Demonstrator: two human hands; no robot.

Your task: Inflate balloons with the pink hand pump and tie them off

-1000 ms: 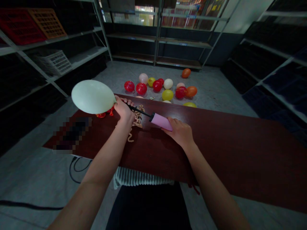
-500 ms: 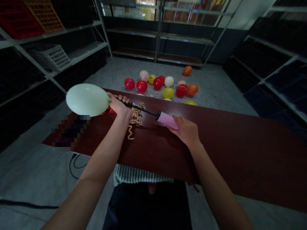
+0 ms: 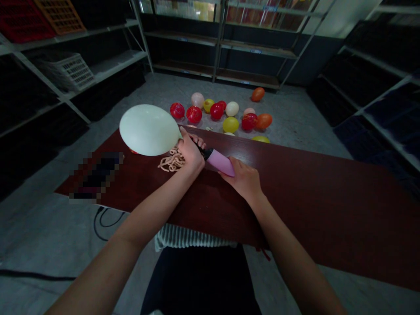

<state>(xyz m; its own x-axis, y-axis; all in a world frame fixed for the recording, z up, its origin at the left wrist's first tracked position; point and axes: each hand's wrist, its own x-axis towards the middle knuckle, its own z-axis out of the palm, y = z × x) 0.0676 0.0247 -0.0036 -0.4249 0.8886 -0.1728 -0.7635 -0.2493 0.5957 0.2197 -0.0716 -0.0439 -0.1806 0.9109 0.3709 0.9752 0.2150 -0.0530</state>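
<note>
A pale mint balloon (image 3: pixel 149 130), swollen with air, points off to the left from my left hand (image 3: pixel 192 148). The fingers of that hand close round the balloon's neck and the black end of a hand balloon pump; the nozzle is hidden in the grip. My right hand (image 3: pixel 245 177) is wrapped round the far end of the pump's pink barrel (image 3: pixel 221 162). Little of the black rod shows between barrel and left hand. Under the left hand, curly tan strips (image 3: pixel 172 162), perhaps uninflated long balloons, lie heaped on the dark red-brown table (image 3: pixel 311 197).
On the floor beyond the table lie several blown-up balloons, among them a red one (image 3: pixel 194 114), a yellow one (image 3: pixel 230 125) and an orange one (image 3: pixel 263 121). Metal shelves (image 3: pixel 215 48) line the room. A blurred-out patch (image 3: pixel 98 175) covers something at the table's left.
The pump's rod has slid into the barrel as my hands came together. My left hand and the balloon moved right; my right hand shifted slightly left.
</note>
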